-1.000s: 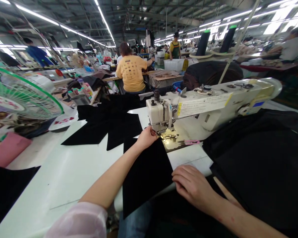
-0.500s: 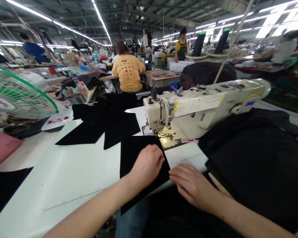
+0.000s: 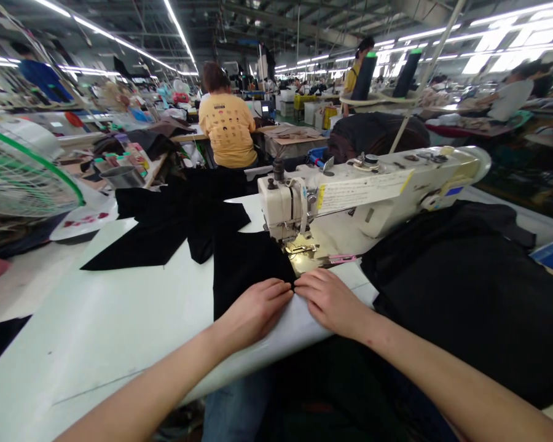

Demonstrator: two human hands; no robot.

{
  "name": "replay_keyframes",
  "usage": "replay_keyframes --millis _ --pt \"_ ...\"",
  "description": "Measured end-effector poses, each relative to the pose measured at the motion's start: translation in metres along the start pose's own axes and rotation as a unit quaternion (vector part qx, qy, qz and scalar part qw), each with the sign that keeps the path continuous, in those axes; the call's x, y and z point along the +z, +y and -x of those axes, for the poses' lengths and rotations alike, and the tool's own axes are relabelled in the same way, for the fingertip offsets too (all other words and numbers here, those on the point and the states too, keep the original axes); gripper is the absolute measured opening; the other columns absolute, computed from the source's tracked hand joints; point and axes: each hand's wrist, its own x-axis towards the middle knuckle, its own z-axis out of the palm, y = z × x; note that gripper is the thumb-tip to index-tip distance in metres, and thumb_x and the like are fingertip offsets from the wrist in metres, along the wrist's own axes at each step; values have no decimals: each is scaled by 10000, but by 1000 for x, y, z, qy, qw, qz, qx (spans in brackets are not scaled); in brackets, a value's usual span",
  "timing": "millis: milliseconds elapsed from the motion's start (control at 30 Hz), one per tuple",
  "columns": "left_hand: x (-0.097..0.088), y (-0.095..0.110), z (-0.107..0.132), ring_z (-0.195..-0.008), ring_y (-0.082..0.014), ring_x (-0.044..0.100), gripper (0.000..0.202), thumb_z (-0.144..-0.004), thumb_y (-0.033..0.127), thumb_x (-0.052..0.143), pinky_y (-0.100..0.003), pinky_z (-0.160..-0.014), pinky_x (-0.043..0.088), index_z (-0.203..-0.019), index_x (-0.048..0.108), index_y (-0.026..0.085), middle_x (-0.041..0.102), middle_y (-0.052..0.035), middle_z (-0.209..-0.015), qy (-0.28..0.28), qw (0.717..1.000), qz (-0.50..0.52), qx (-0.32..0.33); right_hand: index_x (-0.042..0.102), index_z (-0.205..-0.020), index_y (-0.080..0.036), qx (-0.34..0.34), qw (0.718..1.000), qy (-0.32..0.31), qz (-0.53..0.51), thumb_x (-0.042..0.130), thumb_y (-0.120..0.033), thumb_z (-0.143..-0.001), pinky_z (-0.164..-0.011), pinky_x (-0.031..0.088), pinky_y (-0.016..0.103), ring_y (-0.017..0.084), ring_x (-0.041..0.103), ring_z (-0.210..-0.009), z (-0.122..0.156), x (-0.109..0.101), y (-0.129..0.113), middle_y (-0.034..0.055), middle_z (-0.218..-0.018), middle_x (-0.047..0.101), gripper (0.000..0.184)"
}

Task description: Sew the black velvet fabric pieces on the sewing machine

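Head view (the only one): left hand [image 3: 255, 305] & right hand [image 3: 334, 301] meet almost tip to tip at the near corner of a black cloth panel [image 3: 246, 267], on the bench [image 3: 147, 319]. Left fingers look closed on the panel's near edge, thumb hidden; right fingers are bent & held together, tips at that same corner, but can't tell if they pinch or just press. Panel runs fwd from the fingers to just beside the presser foot [image 3: 291, 236] of the sewing machine [image 3: 378, 184]; whether any of it is under the foot, can't tell. Progress, as a judgement: panel is at the machine & its near edge is being lined up, so handling seems well under way, but stitching along the edge by the fingers looks not yet done (black on black, so any seam wouldn't show anyway). Prob. left: squaring that edge & running it through. Beyond & left of the fingers lie more black pieces [image 3: 147, 242], state unclear; right of the right fingers, a big black cloth heap [image 3: 470, 288]. A pink-handled tool [image 3: 342, 258] sits just past the right fingers, untouched. Far left of the fingers, a green-rimmed fan [image 3: 23, 172].
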Motion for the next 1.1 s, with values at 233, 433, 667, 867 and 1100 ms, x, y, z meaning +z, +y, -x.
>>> replay_keyframes --millis 233,433,667,867,1100 --pt "0 -43 -11 -1116 -235 635 307 -957 139 457 -406 -961 566 -1163 684 146 697 -125 -1175 33 999 3 -15 725 -1079 -183 49 997 -2 60 553 -76 -896 -925 443 402 243 542 -1021 -34 9 20 82 -1014 641 273" --pt "-2 -73 -23 -1123 -236 633 310 -960 149 453 -415 -1004 544 -1142 704 142 696 -129 -1183 35 999 -14 -36 710 -1110 -179 87 993 16 75 530 -119 -930 -912 451 421 262 547 -1030 -54 17 28 99 -1029 646 261" --pt "5 -76 -23 -1192 -256 609 341 -988 202 423 -475 -1045 514 -1246 635 134 651 -159 -1275 63 992 -51 -98 601 -1270 -149 63 995 36 64 533 -149 -938 -1038 444 478 280 546 -1155 -16 21 -9 133 -1227 634 339" --pt "3 -67 -11 -1145 -204 646 320 -933 120 502 -349 -983 552 -1218 647 123 692 -123 -1224 65 987 -98 -111 613 -1233 -185 20 990 123 71 458 -150 -959 -973 531 494 278 611 -1140 11 47 -9 132 -1243 654 316" --pt "-29 -94 29 -1421 -309 419 382 -938 192 572 -573 -1176 304 -1319 598 186 518 -130 -1496 87 950 -253 -160 621 -1230 -193 -27 984 148 94 482 -184 -949 -912 573 459 280 655 -1097 9 56 3 124 -1221 684 314"
